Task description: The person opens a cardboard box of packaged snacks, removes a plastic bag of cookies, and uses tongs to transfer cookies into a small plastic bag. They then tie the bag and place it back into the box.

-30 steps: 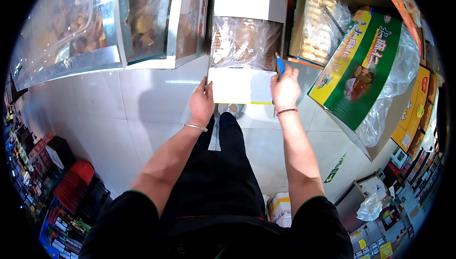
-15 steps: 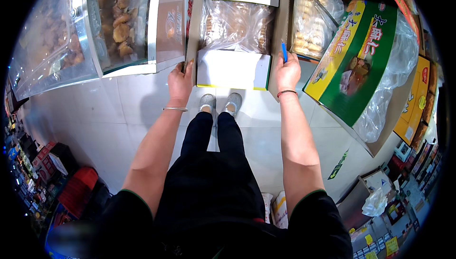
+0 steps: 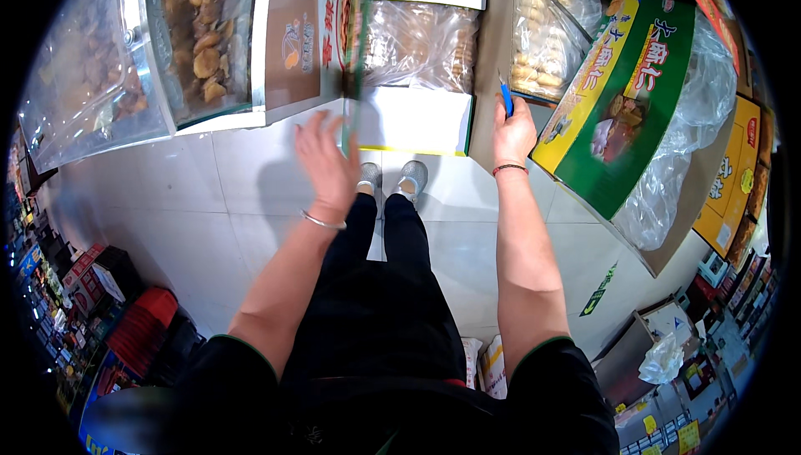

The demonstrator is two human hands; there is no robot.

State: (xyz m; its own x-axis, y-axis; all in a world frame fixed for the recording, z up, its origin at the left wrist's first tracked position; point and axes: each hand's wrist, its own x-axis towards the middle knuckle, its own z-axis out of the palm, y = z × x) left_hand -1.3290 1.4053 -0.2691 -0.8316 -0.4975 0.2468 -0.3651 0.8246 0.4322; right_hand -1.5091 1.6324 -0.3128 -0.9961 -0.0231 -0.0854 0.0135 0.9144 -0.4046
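Observation:
A carton with white end flaps [image 3: 417, 121] stands in front of me, holding flat brown round biscuits in clear plastic [image 3: 421, 46]. My left hand [image 3: 327, 163] is slightly blurred, its fingers spread, just below the left side of the carton. Its thumb side is by the lower end of a green-edged printed panel [image 3: 357, 54]; whether they touch I cannot tell. My right hand [image 3: 514, 131] is closed around a slim blue pen-like tool [image 3: 506, 98] with a thin tip pointing away from me. That hand is beside the brown right flap [image 3: 492, 54].
Left of the carton, a clear-lidded bin [image 3: 204, 46] holds brown dried pieces. On the right are bagged pale biscuits [image 3: 538, 29], a green and yellow carton flap [image 3: 634, 104], loose clear plastic [image 3: 676, 163] and a yellow box [image 3: 734, 175]. Pale floor tiles [image 3: 209, 204] lie below.
My left hand has come off the carton's left flap, moving nearer me with fingers spreading. The brown inner side there has given way to a printed, green-edged face. My right hand moved slightly right.

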